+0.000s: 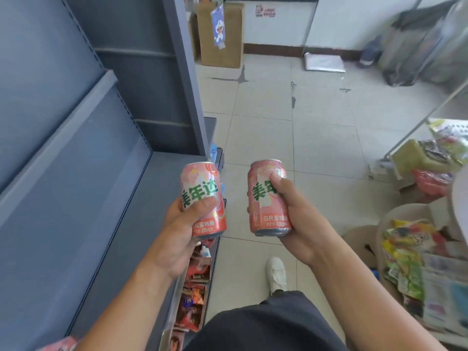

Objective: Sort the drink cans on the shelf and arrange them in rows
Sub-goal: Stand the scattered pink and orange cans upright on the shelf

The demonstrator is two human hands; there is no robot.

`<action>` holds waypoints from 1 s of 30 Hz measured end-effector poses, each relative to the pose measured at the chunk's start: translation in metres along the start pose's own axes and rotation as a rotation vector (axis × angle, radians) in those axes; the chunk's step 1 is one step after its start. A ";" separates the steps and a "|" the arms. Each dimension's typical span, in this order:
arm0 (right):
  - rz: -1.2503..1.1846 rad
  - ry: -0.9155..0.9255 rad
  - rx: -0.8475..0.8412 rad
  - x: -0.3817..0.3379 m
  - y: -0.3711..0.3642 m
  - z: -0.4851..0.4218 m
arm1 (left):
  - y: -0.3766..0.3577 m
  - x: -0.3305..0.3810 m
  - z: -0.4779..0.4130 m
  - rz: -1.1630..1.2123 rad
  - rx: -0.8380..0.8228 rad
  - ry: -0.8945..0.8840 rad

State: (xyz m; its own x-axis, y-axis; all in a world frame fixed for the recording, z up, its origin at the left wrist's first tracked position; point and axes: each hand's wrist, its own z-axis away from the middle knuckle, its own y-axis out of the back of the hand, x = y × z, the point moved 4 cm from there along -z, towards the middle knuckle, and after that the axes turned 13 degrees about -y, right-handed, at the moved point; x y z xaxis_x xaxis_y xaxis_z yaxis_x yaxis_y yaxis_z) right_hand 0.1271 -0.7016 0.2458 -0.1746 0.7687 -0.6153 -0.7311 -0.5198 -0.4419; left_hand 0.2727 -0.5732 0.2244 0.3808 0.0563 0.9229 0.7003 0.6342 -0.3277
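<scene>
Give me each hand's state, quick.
Left hand: closed around a pink drink can, upright.
Right hand: closed around a second pink can, upright.

Illumination: bright, even, diffuse; source not in view. Pale tiled floor [316, 127] brightest zone, near washed out toward top. Shadows soft, faint. Grey-blue metal shelf unit [76, 198] darker, flat-toned. Glare: silvery patches on upper part of left pink aluminium drink can [202, 188] and right pink aluminium drink can [263, 214]. Sharpness: centre acceptable, green lettering on cans legible. Right edge smeared: colourful snack packets [405, 262] and plastic-wrapped bundles [417, 46] blurred. Wide-angle distortion: shelf lines splay outward at frame edges.
</scene>
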 end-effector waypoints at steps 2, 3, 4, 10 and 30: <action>0.014 0.016 -0.018 -0.025 0.010 -0.021 | -0.015 0.001 -0.027 -0.026 0.009 -0.038; 0.027 0.016 -0.029 -0.038 0.015 -0.031 | -0.023 0.002 -0.041 -0.032 0.016 -0.056; 0.046 0.012 -0.041 -0.051 0.020 -0.043 | -0.030 0.003 -0.054 -0.037 0.028 -0.074; 0.256 -0.072 -0.124 -0.130 0.038 -0.103 | -0.071 0.009 -0.121 -0.044 0.210 -0.144; 1.012 0.116 -0.570 -0.200 -0.121 -0.281 | 0.050 0.054 -0.212 -0.400 0.537 -0.373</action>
State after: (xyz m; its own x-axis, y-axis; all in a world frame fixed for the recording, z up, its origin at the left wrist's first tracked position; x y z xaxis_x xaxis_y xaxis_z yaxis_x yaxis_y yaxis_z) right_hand 0.4356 -0.8975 0.2388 -0.4259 -0.1156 -0.8973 0.1143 -0.9907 0.0734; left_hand 0.4564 -0.7015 0.2151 -0.1359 -0.0608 0.9889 0.3157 0.9434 0.1014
